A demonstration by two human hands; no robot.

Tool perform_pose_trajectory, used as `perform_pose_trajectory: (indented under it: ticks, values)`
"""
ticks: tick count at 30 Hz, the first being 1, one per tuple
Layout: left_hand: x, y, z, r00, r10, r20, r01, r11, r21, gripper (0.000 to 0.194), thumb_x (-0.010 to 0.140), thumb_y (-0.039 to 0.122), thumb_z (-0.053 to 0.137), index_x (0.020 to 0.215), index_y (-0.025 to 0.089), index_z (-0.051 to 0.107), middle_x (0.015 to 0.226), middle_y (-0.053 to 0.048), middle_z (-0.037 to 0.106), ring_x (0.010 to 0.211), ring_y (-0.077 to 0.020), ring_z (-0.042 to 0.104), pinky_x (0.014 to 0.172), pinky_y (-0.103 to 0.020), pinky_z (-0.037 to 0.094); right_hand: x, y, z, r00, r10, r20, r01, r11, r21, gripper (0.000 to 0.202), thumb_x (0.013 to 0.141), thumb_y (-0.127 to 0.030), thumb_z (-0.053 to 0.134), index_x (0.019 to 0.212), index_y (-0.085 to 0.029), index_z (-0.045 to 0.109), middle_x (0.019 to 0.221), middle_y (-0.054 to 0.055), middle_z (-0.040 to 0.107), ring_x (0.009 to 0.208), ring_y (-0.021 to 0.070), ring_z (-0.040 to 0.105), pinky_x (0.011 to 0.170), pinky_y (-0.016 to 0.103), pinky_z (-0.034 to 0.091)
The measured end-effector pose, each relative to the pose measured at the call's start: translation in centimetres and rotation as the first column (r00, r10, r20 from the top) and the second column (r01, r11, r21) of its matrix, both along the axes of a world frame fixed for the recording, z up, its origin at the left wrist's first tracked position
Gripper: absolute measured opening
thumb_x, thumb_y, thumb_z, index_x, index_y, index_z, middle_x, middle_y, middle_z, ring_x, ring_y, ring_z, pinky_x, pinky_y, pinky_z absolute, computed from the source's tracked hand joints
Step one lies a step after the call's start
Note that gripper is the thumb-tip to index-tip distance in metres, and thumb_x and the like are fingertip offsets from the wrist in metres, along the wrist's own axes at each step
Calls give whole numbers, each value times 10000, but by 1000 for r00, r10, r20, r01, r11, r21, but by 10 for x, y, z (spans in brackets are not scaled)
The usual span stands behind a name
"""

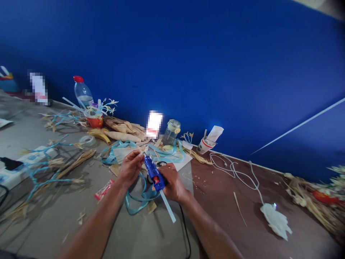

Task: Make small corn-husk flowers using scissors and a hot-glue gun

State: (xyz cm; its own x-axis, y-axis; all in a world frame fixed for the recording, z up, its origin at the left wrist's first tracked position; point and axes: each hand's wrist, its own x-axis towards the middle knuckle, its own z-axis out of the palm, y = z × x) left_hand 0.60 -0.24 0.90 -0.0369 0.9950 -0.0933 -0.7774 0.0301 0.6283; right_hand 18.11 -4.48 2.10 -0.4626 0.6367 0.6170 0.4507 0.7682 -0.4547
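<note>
My right hand (172,180) is wrapped round a blue hot glue gun (151,168), its nozzle pointing away from me. A long whitish glue stick (167,207) juts from the gun's rear end. Close to the nozzle, the fingers of my left hand (131,168) are pinched together; a small pale bit shows near their tips, too small to name. Light-blue ribbon (134,210) lies looped on the table beneath both hands. Behind them are a white sheet (185,161) and more blue ribbon (167,154).
Dried husks (122,129), a red cup of stems (95,121), a bottle (83,92) and a lidded jar (171,132) stand along the blue wall. Blue-wrapped flower stems (36,176) and a power strip (16,176) lie left; a white cable (242,180) runs right.
</note>
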Motion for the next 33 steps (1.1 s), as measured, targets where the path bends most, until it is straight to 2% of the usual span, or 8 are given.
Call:
perform_pose_trajectory:
  ticks: [4, 9, 13, 20, 24, 30, 33]
  values:
    - [-1, 1, -1, 1000, 0, -22, 0, 1000, -4, 280, 518, 172, 856, 716, 151, 658, 621, -4, 665, 583, -131, 637, 546, -214, 488, -1, -2, 2, 999, 15, 41, -15, 1000, -12, 280, 839, -457, 544, 895, -184, 569, 760, 51, 665, 668, 178, 591, 754, 355, 354]
    - [0, 0, 0, 1000, 18, 11, -18, 1000, 6, 282, 512, 141, 855, 706, 144, 650, 603, 1, 655, 568, -107, 621, 576, -203, 491, 0, -2, 4, 999, -18, -26, 17, 999, -51, 359, 838, -545, 523, 816, -189, 561, 673, 24, 616, 608, 164, 543, 734, 354, 367]
    - [0, 0, 2, 1000, 13, -1, -13, 1000, -11, 305, 489, 148, 865, 706, 155, 650, 605, 5, 655, 575, -121, 628, 548, -204, 481, -2, -2, 1, 1000, -6, -10, 6, 997, -82, 406, 821, -582, 522, 773, -181, 563, 642, 11, 579, 588, 150, 506, 723, 343, 375]
    - [-1, 1, 2, 1000, 24, 16, -24, 1000, 3, 287, 484, 144, 865, 685, 156, 661, 603, 4, 659, 574, -104, 616, 586, -201, 492, -1, -2, 1, 998, -13, -63, 8, 998, -69, 479, 816, -651, 478, 749, -182, 550, 623, 2, 551, 581, 142, 498, 706, 330, 385]
    - [0, 1, 2, 999, 23, 27, -23, 1000, -1, 262, 503, 121, 852, 687, 159, 670, 610, 8, 661, 591, -99, 619, 601, -193, 497, 1, 0, 1, 996, -49, -77, 43, 996, -80, 464, 830, -644, 463, 751, -193, 543, 645, 14, 547, 621, 158, 512, 699, 326, 388]
    - [-1, 0, 1, 1000, 7, -6, -7, 1000, -4, 291, 485, 160, 869, 695, 161, 668, 604, 5, 664, 577, -108, 620, 581, -201, 489, 0, -2, 3, 998, 6, -64, -13, 995, -102, 459, 821, -646, 479, 718, -202, 528, 622, -1, 546, 585, 150, 494, 701, 330, 377]
    - [-2, 2, -2, 1000, 7, 1, -7, 1000, 10, 279, 505, 164, 861, 707, 167, 669, 598, 13, 667, 588, -101, 626, 618, -202, 495, 2, -3, 3, 996, 9, -92, -15, 998, -66, 389, 810, -589, 539, 784, -201, 551, 652, 9, 566, 618, 165, 517, 702, 331, 385]
